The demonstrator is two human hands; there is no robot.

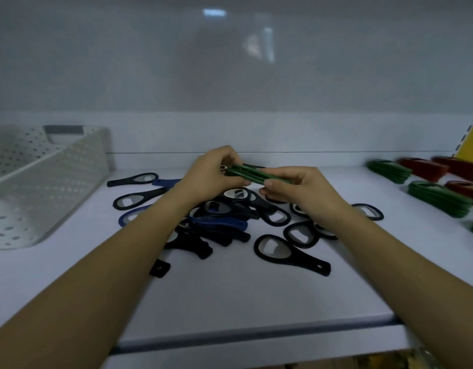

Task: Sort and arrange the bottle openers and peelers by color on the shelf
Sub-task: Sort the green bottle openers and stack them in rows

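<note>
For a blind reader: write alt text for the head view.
The left hand and right hand hold a bundle of green openers above a loose pile of black and blue openers on a white shelf. At right lie green stacks and red stacks, at left a perforated basket.

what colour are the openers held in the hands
Green: the openers show best in the head view.

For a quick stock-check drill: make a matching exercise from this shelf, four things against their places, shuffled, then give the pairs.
1 green bundle
2 white basket
3 red stacks
4 lone black opener

A far right, at the back
B left end of shelf
C gripped by left hand and right hand
D lying flat near the front

Pairs: 1-C, 2-B, 3-A, 4-D
</note>
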